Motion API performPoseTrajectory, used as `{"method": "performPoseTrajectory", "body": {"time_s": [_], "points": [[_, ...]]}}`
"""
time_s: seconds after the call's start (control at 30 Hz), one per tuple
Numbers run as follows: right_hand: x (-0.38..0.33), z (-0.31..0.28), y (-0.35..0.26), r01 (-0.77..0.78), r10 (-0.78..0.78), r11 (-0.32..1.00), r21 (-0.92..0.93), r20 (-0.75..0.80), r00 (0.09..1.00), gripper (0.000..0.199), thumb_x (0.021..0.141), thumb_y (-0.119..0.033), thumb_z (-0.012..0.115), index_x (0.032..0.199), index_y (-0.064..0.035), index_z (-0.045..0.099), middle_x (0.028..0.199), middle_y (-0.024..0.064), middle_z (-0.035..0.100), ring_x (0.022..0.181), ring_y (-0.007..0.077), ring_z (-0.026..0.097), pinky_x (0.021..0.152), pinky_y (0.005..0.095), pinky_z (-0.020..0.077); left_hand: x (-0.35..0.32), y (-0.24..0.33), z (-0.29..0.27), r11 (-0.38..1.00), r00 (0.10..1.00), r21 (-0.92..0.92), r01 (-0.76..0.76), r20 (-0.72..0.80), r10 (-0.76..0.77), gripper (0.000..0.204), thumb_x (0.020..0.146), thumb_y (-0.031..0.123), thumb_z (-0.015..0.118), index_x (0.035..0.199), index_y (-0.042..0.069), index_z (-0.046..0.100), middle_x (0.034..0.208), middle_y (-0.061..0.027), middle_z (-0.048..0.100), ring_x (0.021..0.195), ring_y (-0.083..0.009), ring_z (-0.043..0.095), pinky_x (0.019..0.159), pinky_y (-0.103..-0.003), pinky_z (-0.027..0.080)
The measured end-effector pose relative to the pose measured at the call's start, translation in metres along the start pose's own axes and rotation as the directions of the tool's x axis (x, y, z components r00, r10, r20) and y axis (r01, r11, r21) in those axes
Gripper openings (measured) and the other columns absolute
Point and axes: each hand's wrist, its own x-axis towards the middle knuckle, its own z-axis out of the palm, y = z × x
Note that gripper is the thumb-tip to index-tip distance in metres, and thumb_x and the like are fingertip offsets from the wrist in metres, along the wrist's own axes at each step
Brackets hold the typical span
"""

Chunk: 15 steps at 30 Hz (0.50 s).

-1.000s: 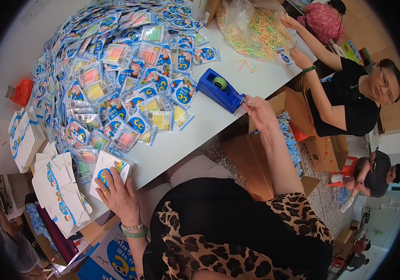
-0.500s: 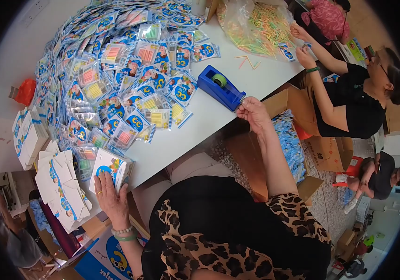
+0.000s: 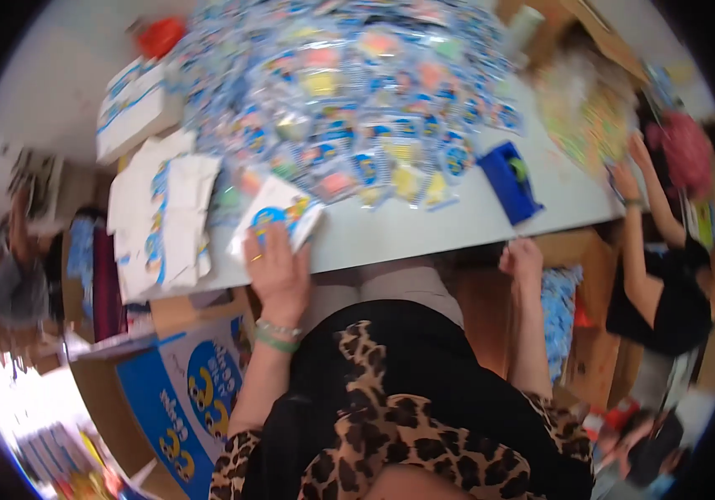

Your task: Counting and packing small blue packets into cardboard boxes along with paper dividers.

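White table [image 3: 424,229], heaped with blue packets [image 3: 357,100].
My left hand [image 3: 278,267] pins a white-blue card [image 3: 278,212]; right hand [image 3: 522,260] curled, empty, below a blue dispenser [image 3: 509,179].

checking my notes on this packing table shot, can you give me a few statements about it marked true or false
1. The left hand rests on a white and blue card packet at the table's near edge. True.
2. The right hand grips the blue tape dispenser. False: it is below the table edge, apart from the dispenser, which sits on the table.
3. A heap of small packets covers much of the table. True.
4. The left wrist is bare. False: it wears bracelets.
5. A stack of flat white cartons lies left of the left hand. True.
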Motion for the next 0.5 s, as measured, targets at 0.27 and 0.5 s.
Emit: {"method": "performPoseTrajectory", "body": {"time_s": [0.27, 0.5], "points": [[-0.116, 0.203, -0.045, -0.001, 0.017, 1.0, -0.024, 0.675, 0.738, 0.009, 0.089, -0.012, 0.059, 0.086, -0.004, 0.06, 0.075, 0.0036, 0.062, 0.063, 0.0099, 0.057, 0.06, 0.023, 0.047, -0.007, 0.0, 0.0, 0.995, 0.995, -0.083, 0.057, -0.079, -0.064, 0.049, 0.078, 0.02, 0.069, 0.121, -0.001, 0.058, 0.125, -0.0175, 0.057, 0.125, -0.0466, 0.044, 0.107, -0.055, 0.03], [-0.141, 0.292, -0.036, 0.041, 0.008, 0.997, -0.06, 0.651, 0.759, 0.009, 0.085, -0.009, 0.063, 0.084, -0.0017, 0.057, 0.069, 0.0049, 0.06, 0.057, 0.0118, 0.056, 0.054, 0.0231, 0.0455, -0.006, -0.002, -0.005, 0.957, 0.99, -0.286, 0.052, -0.114, -0.087, 0.043, 0.073, 0.006, 0.064, 0.115, -0.002, 0.059, 0.121, -0.0176, 0.058, 0.124, -0.0436, 0.047, 0.107, -0.052, 0.033]]}}
